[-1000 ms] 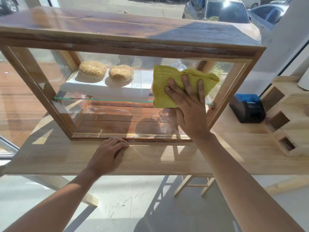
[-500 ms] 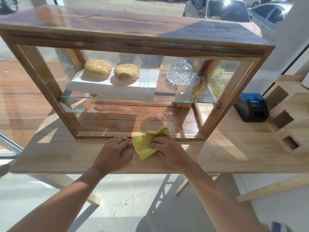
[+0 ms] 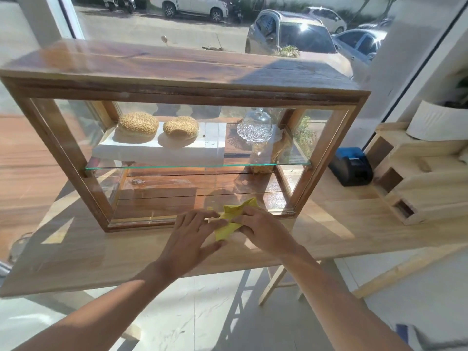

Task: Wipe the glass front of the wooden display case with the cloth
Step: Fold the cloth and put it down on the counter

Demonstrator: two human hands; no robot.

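Note:
The wooden display case (image 3: 177,69) stands on a light wooden table (image 3: 329,229), its glass front (image 3: 157,188) facing me. A yellow cloth (image 3: 231,219) lies bunched on the table just in front of the case's bottom rail. My left hand (image 3: 192,236) rests on the cloth's left side, fingers spread over it. My right hand (image 3: 263,229) grips the cloth from the right. Both hands are below the glass, not touching it.
Inside the case two sesame buns (image 3: 138,125) sit on a white board beside a glass dome dish (image 3: 255,127) on a glass shelf. A blue and black receipt printer (image 3: 350,165) and a stepped wooden organiser (image 3: 420,178) stand to the right. A window is behind.
My right hand took the cloth off the upper right glass and brought it down to the table. My left hand moved right onto the cloth. The view pulled back.

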